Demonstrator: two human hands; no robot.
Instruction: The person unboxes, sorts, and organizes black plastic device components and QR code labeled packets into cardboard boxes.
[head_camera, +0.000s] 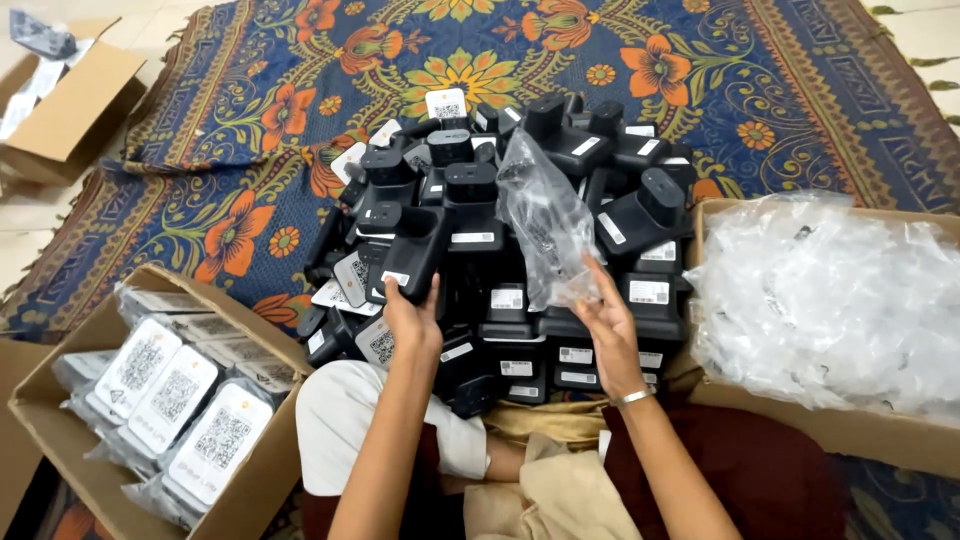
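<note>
A heap of black plastic devices (520, 270) with white labels lies on the patterned rug in front of me. My left hand (412, 312) grips one black device (410, 252) at the heap's near left side, lifting its lower end. My right hand (605, 315) pinches the bottom edge of a clear plastic bag (545, 215), which stands up over the middle of the heap, empty as far as I can see.
A cardboard box (60, 400) at the lower left holds bagged devices with white label faces. Another cardboard box (850, 430) on the right is full of clear empty bags. A third open box (70, 100) sits at the far left. My knees are at the bottom.
</note>
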